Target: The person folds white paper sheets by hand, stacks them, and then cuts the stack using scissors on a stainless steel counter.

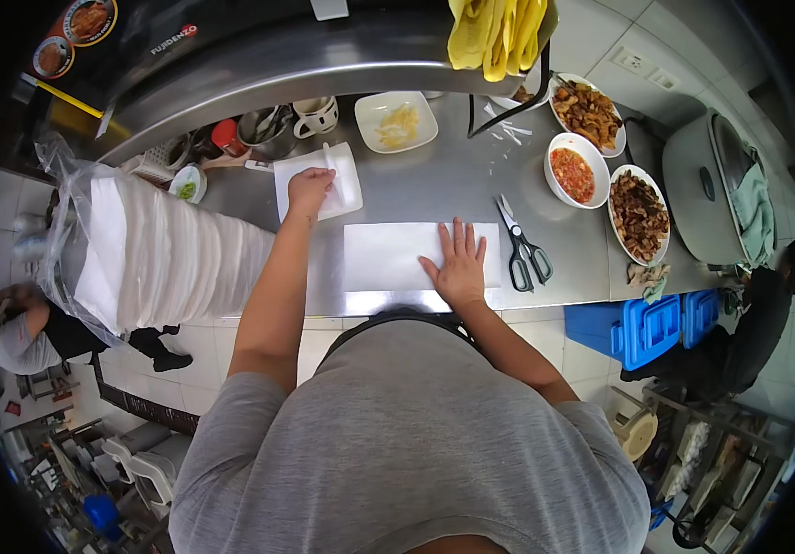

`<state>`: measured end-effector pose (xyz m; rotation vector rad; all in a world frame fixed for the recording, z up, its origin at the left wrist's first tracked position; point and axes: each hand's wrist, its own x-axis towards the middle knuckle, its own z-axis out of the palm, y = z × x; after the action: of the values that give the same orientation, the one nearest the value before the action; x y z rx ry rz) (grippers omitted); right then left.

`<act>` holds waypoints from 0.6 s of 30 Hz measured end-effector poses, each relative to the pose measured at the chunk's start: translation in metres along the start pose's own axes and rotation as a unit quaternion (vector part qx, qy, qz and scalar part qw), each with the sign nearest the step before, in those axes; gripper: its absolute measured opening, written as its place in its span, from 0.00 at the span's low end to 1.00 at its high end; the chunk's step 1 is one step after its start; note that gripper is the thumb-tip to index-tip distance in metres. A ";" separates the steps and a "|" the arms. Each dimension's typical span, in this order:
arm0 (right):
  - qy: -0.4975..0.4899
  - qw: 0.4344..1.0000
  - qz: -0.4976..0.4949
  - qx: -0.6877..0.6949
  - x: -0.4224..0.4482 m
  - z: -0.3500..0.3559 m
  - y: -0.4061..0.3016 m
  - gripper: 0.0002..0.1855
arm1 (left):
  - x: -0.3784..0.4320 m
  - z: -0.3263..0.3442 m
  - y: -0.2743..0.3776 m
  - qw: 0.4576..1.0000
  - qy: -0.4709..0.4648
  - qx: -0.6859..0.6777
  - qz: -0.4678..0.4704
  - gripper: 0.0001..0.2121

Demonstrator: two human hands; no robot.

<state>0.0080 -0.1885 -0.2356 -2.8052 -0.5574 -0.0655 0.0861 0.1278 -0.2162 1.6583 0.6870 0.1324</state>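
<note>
My left hand (311,190) is over a stack of white paper sheets (292,179) at the back left, fingers curled at a raised fold or edge; whether it pinches it is hard to tell. My right hand (460,273) lies flat, fingers spread, on a white rectangular sheet (387,256) near the counter's front edge. Black-handled kitchen scissors (525,249) lie right of that sheet, blades pointing away from me. A square white dish (396,122) with pale yellow strips stands behind.
Bulky white stacked material in clear plastic (175,249) covers the left. At right stand a bowl of red chopped sauce (576,172), plates of browned meat (638,213) and a large grey cooker (695,187). A steel shelf (300,76) overhangs the back. Two people are at the far sides.
</note>
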 end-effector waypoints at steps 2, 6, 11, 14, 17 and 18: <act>0.000 1.000 0.003 0.004 -0.001 0.001 0.002 0.40 | -0.017 -0.006 0.014 0.999 -0.014 -0.032 -0.013 0.07; -0.011 0.998 0.034 0.057 0.010 -0.012 0.000 0.37 | -0.055 -0.020 0.040 0.994 -0.086 -0.045 0.044 0.07; -0.036 0.891 0.042 0.451 0.058 -0.064 -0.040 0.32 | -0.080 -0.014 0.034 0.987 -0.141 -0.051 0.055 0.07; -0.147 0.735 0.126 0.650 0.063 -0.068 -0.060 0.29 | -0.112 0.013 0.034 0.978 -0.185 -0.092 0.040 0.07; -0.211 0.622 0.180 0.732 0.059 -0.065 -0.060 0.27 | -0.131 0.029 0.024 0.966 -0.227 -0.125 0.003 0.09; -0.241 0.586 0.207 0.746 0.055 -0.065 -0.057 0.27 | -0.135 0.033 0.021 0.966 -0.226 -0.126 -0.006 0.09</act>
<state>0.0379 -0.1354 -0.1530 -1.1078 0.0812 0.8549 -0.0012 0.0309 -0.1647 1.3716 0.3165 -0.1587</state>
